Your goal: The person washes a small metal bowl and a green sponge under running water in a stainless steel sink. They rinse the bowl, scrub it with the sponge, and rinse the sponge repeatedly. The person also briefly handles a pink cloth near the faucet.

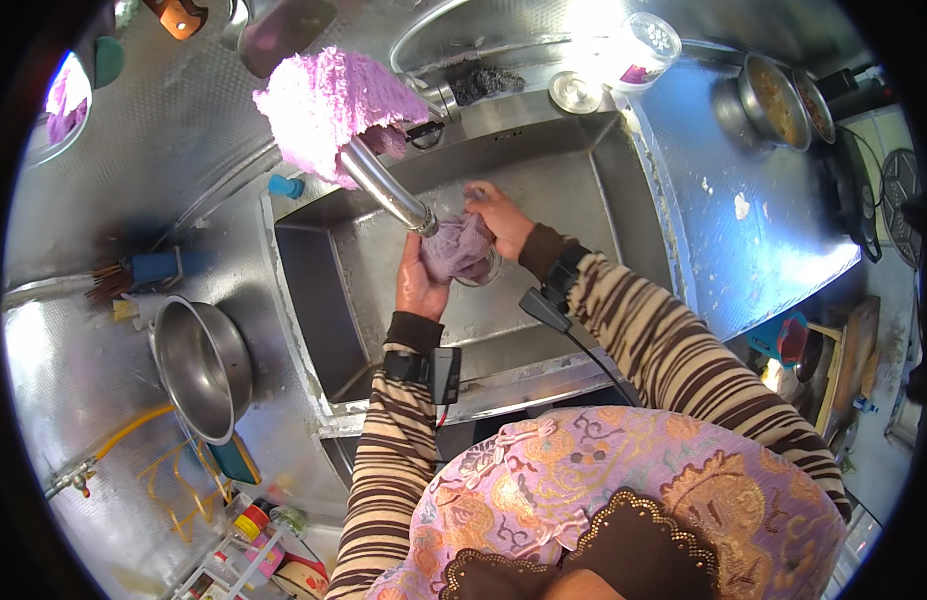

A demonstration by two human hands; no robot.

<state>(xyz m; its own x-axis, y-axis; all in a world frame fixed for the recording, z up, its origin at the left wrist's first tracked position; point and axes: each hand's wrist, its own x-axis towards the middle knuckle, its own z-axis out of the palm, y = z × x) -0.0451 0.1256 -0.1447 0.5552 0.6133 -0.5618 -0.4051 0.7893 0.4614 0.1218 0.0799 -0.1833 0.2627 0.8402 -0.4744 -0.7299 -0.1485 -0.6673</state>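
Both hands are together over a stainless steel sink, just below the end of a metal faucet spout. A wet-looking pale purple cloth is bunched between them. The curved edge of a clear glass vessel shows beneath the cloth, whose folds hide most of it. My left hand cups the cloth and glass from the left. With bent fingers, my right hand grips the cloth from the upper right. No water stream is visible at the spout.
A pink-purple towel drapes over the faucet. Left of the sink stand a steel bowl and a blue holder. On the right counter are pans of food; a clear container and glass lid stand behind.
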